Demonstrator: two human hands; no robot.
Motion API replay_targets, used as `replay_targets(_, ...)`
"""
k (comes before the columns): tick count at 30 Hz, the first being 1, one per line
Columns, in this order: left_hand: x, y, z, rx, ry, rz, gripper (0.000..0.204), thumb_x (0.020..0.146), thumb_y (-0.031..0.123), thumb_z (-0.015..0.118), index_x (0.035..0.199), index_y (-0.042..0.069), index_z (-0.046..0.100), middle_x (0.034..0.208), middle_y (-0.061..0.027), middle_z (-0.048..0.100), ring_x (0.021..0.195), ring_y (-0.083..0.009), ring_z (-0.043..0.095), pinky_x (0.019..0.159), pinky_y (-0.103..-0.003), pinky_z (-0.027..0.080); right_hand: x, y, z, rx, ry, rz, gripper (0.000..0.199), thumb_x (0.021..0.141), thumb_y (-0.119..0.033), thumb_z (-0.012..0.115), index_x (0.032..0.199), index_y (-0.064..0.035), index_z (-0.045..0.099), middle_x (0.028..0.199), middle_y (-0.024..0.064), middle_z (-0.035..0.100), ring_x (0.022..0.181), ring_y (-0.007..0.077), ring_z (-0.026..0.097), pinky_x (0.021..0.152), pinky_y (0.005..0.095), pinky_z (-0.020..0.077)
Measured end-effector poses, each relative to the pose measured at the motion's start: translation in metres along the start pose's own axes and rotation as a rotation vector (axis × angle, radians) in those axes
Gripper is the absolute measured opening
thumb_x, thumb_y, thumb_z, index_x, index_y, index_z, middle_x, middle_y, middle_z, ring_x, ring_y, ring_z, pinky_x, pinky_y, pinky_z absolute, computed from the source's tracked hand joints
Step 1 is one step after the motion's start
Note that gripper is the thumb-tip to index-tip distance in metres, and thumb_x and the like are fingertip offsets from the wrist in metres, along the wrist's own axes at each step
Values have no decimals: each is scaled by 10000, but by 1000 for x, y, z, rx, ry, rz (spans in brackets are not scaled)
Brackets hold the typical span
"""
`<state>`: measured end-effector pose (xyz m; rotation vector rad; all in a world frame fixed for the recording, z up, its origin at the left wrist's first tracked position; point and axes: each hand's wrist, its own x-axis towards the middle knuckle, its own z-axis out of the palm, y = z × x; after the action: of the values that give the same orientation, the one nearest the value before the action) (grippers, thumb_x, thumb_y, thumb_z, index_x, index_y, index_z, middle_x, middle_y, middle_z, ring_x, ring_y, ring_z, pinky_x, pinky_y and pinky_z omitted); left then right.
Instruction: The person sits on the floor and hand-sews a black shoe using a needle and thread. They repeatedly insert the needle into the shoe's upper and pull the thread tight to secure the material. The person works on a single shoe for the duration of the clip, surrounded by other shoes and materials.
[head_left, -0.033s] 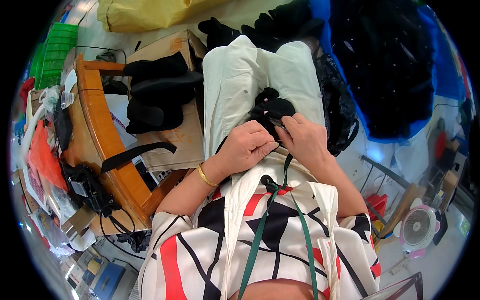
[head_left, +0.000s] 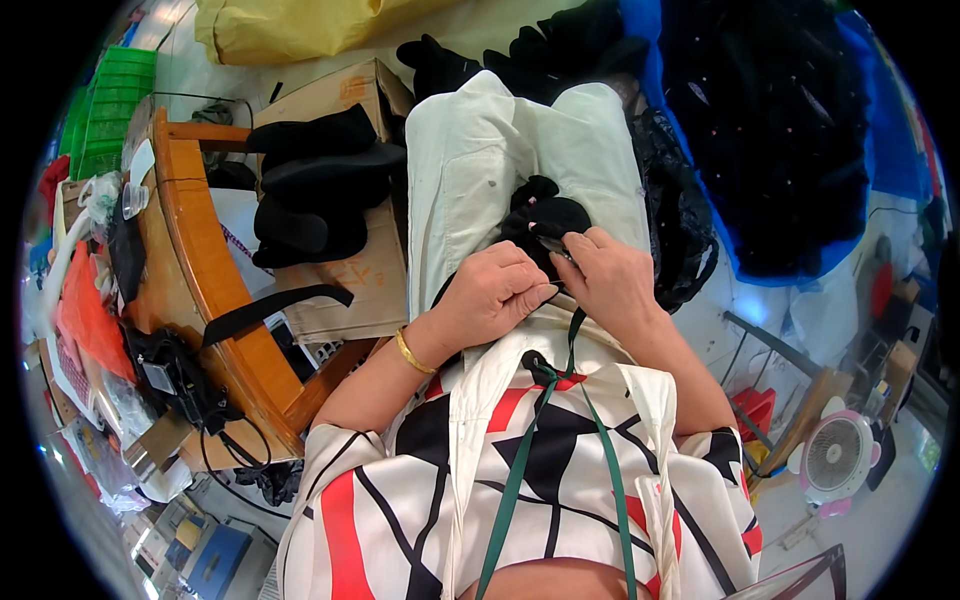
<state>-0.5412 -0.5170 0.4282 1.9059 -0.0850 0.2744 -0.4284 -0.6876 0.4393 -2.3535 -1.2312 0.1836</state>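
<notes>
A soft black fabric piece (head_left: pixel 556 216) with small pink spots lies bunched in my lap on the white apron (head_left: pixel 450 170). My left hand (head_left: pixel 497 290) is closed over its near-left part, thumb and fingertips pinched together. My right hand (head_left: pixel 612 278) pinches at its near-right edge, thumb against the index finger. The two sets of fingertips almost meet. Something thin and small shows between them, too fine to name. My palms hide much of the black piece.
Black fabric pieces (head_left: pixel 320 175) lie on a cardboard box (head_left: pixel 340 290) at left, beside a wooden chair (head_left: pixel 190 230). A blue-rimmed bag (head_left: pixel 735 265) full of black pieces stands far right. A small fan (head_left: pixel 838 455) is at lower right. Cables and plastic bags clutter the left.
</notes>
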Motion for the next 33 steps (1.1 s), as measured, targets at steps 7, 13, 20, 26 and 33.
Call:
replay_targets(7,0,2,-2,-94,6,-140,120,909,126,705,864,16,692,780,-59,639,707,-199,575,624,-315,471,-3,7,6,60,24,5,151,822,-209,742,882,-83,685,748,80,607,602,291,613,520,372,475)
replay_targets(13,-4,-9,-3,-495,85,-553,212,992,190,638,944,-2,714,803,10,642,644,-62,500,587,-220,424,-1,4,-27,184,74,-96,219,839,-221,749,974,-54,708,814,103,638,655,247,625,582,336,498)
replay_targets(20,11,10,2,-326,-134,-439,207,978,184,651,967,-11,723,802,-10,662,697,-100,553,643,-246,453,-3,-8,-1,1360,-75,481,174,959,-144,677,1035,10,707,892,17,664,737,87,612,656,231,495)
replay_targets(26,21,13,5,-548,-165,-555,239,996,232,633,932,24,732,806,5,673,653,-54,516,595,-210,425,-6,10,0,1668,-229,513,138,991,-161,632,1016,-40,695,969,6,645,771,68,564,688,221,474)
replay_targets(33,43,11,19,-527,-283,-666,223,990,230,631,964,25,715,835,-14,685,673,-80,548,615,-231,450,-19,29,5,1705,-61,529,179,1015,-221,603,1035,-53,659,876,0,647,739,73,585,672,237,517)
